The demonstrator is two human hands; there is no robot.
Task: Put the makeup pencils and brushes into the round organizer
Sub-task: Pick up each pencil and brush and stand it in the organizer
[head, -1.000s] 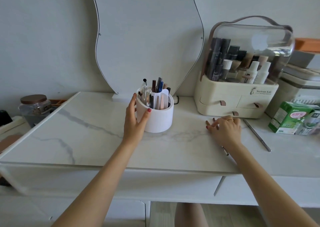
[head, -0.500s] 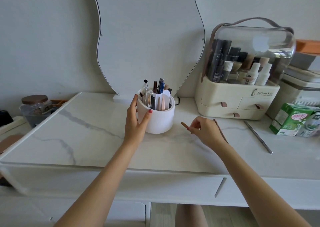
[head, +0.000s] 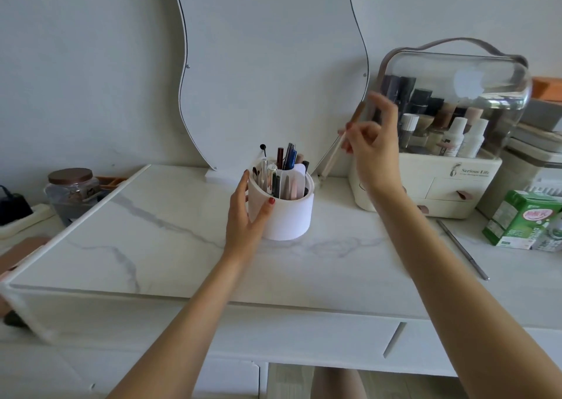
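Note:
The white round organizer [head: 289,216] stands on the marble tabletop, holding several pencils and brushes upright. My left hand [head: 246,216] wraps its left side, thumb on the front wall. My right hand [head: 372,143] is raised above and to the right of the organizer, pinching a thin makeup pencil [head: 333,152] with a brown top end; the pencil tilts, its lower tip near the organizer's right rim. A slim metal tool [head: 462,249] lies flat on the table to the right.
A wavy mirror [head: 267,64] leans on the wall behind the organizer. A cream cosmetic case [head: 441,183] with a clear lid stands at the right, a green carton [head: 523,219] beyond it. A glass jar [head: 71,192] sits far left.
My right hand picked a pencil up off the table at the right, then lifted it up and tilted it toward the organizer. My left hand stayed on the organizer.

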